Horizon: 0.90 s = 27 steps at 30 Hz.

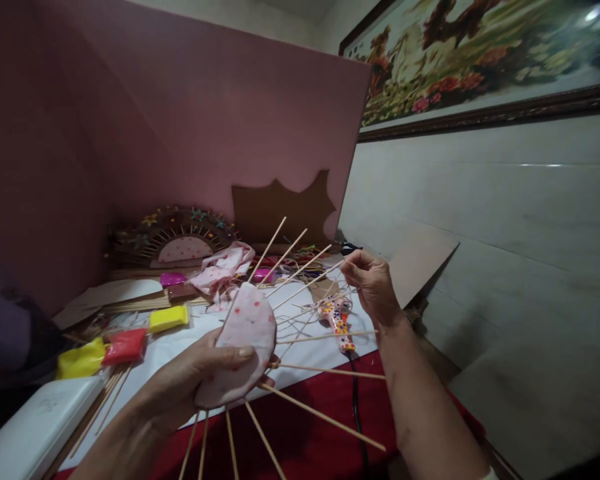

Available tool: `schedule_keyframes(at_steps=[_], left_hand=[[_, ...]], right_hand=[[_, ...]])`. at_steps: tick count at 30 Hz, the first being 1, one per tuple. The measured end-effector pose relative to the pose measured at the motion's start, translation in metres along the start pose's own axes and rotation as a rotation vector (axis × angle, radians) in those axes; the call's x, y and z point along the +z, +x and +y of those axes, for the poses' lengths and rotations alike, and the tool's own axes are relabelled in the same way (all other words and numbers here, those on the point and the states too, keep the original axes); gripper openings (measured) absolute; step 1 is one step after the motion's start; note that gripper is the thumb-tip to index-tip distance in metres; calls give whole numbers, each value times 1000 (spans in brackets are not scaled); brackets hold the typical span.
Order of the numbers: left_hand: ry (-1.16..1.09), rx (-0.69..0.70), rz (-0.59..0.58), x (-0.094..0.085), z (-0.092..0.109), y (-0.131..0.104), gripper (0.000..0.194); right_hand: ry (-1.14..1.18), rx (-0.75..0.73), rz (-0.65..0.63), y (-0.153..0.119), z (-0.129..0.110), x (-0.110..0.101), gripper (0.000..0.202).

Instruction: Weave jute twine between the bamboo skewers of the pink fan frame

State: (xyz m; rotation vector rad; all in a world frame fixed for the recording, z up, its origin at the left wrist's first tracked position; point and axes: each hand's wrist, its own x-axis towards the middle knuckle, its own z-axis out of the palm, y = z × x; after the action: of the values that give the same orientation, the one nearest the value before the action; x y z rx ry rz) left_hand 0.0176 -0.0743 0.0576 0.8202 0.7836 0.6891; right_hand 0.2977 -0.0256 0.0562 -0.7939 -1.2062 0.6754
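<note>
A half-disc (253, 320), covered in pale cloth with pink dots, is held tilted in my left hand (200, 370), thumb across its front and fingers behind. Several thin wooden sticks (325, 413) fan out from its curved edge, upward, rightward and downward. My right hand (373, 280) is closed in a pinch at the far tip of one stick (310, 285), to the right of the half-disc. Behind the sticks, a flower-patterned glue gun (339, 323) lies on the white sheet (307, 343), its black cord running down over the red cloth (330, 400).
A similar dotted half-disc (185, 249) with sticks and a decorated arc stands at the back left. Pink dotted cloth (225, 267), yellow packets (169, 319) and a red packet (125, 347) lie left. Brown cardboard (283, 207) leans behind; a white box (40, 427) sits front left.
</note>
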Motion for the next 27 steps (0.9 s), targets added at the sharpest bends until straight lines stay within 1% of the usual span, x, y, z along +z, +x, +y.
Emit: schedule_keyframes(at_steps=[3, 5, 8, 10, 12, 14, 17, 20, 22, 24, 27], left_hand=[[-60, 12, 14, 2, -1, -2, 20], [-97, 43, 8, 1, -3, -2, 22], [-110, 52, -23, -1, -9, -2, 29], [-120, 38, -33, -2, -12, -1, 32], [-156, 28, -14, -2, -15, 0, 30], [-225, 44, 24, 0, -16, 2, 28], [-317, 70, 74, 3, -15, 3, 22], [-340, 98, 106, 5, -11, 2, 14], [-349, 114, 119, 6, -9, 1, 12], [-382, 104, 105, 4, -8, 1, 12], [-463, 79, -1, 2, -9, 1, 18]], right_hand=[[29, 121, -54, 1, 6, 4, 37], [-6, 157, -65, 0, 14, 14, 37], [-169, 146, -94, -9, 30, 39, 32], [-284, 124, -139, -18, 41, 56, 27], [-404, 106, -167, -27, 50, 69, 24], [-496, 72, -184, -35, 54, 77, 21], [-600, 53, -197, -43, 54, 84, 19], [-679, 94, -184, -48, 54, 90, 21], [-693, 87, -206, -52, 57, 92, 21], [-687, 59, -245, -55, 61, 95, 22], [-703, 27, -259, -59, 64, 98, 21]])
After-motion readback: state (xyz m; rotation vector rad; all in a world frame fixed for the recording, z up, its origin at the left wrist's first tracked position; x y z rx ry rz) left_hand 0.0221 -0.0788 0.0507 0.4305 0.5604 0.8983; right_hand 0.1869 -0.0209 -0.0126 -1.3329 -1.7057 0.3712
